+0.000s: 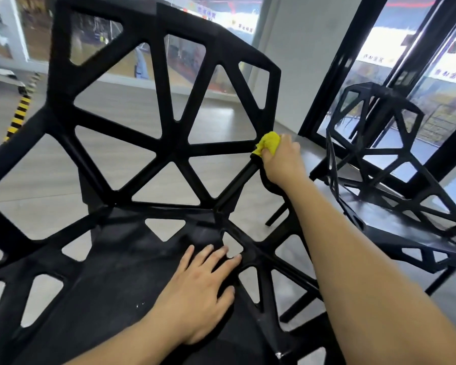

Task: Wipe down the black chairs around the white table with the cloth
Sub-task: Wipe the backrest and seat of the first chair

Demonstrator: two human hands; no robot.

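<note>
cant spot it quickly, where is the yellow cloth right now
In the head view, the yellow cloth is right of centre, bunched in the right hand against the right edge of the near black chair.

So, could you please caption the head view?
Right hand wipes black chair with yellow cloth; left hand rests on seat.

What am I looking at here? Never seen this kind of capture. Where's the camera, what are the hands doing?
There is no robot: one wide-angle camera worn on a person's head looks down at their bare hands. The right hand grips a yellow cloth against the right edge of the near black chair, where back meets seat. The left hand lies flat, fingers straight, on the chair's seat, seemingly steadying it. A second black chair stands to the right by the glass wall.
</note>
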